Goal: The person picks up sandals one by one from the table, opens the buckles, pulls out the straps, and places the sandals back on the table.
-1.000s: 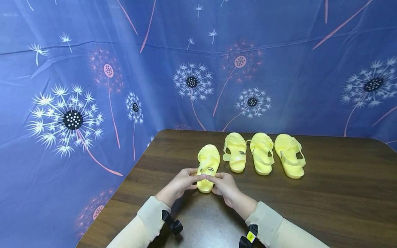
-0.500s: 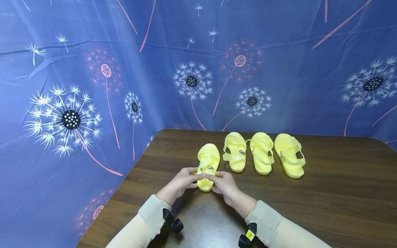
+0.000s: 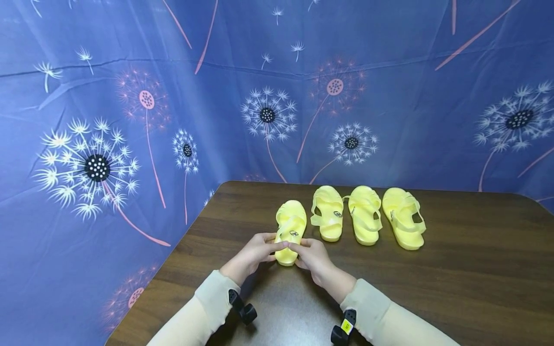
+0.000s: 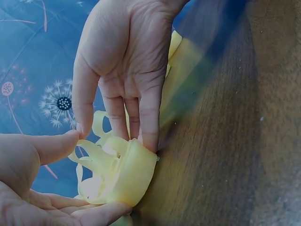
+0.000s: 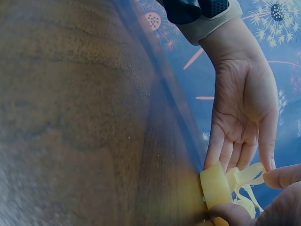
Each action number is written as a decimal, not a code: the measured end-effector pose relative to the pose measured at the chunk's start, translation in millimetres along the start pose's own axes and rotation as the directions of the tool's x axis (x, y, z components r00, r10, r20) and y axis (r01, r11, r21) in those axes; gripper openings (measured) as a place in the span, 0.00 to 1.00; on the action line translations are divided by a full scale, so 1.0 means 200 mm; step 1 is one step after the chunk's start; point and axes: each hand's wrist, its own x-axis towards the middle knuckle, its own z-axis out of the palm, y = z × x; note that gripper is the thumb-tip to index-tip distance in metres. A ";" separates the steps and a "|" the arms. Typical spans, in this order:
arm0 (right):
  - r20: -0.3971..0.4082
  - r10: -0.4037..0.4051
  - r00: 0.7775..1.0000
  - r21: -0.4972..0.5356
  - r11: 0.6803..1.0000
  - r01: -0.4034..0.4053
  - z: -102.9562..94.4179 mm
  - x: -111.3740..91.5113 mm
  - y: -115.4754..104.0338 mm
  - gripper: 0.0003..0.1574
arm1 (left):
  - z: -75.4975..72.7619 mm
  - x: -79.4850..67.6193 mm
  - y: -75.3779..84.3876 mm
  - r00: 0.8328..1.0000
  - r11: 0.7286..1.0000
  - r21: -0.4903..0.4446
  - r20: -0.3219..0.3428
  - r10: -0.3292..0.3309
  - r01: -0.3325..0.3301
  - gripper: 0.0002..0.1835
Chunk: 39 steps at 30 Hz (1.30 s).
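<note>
A yellow jelly sandal (image 3: 291, 222) stands at the left end of a row, toe pointing away, with a small dark mark on its insole. My left hand (image 3: 254, 252) holds its heel part from the left, and my right hand (image 3: 318, 262) from the right. Both thumbs meet at the sandal's strap, while the other fingers lie along the sides of its sole. In the left wrist view the sandal's rounded heel (image 4: 134, 174) shows between the hands, close over the table. From the right wrist view, the left hand's fingers (image 5: 227, 153) reach down to the sole.
Three more yellow sandals, the nearest (image 3: 327, 216), a middle one (image 3: 365, 218) and a far right one (image 3: 403, 221), stand to the right on the brown wooden table (image 3: 467, 259). A blue dandelion-print cloth (image 3: 389, 96) hangs behind and left. Each wrist carries a black camera.
The held sandal and both hands stay almost in place, the heel end a touch farther from me. The other sandals have not moved.
</note>
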 end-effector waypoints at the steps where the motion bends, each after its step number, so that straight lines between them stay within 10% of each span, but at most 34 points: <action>1: -0.001 0.000 1.000 0.001 1.000 0.000 0.00 0.00 0.00 0.35 | 0.00 0.00 0.00 1.000 1.000 0.002 -0.002 -0.001 0.001 0.35; 39: 0.003 0.010 1.000 0.006 1.000 -0.010 -0.01 0.05 -0.02 0.34 | 0.01 0.04 0.03 1.000 0.999 0.043 -0.026 -0.002 0.004 0.33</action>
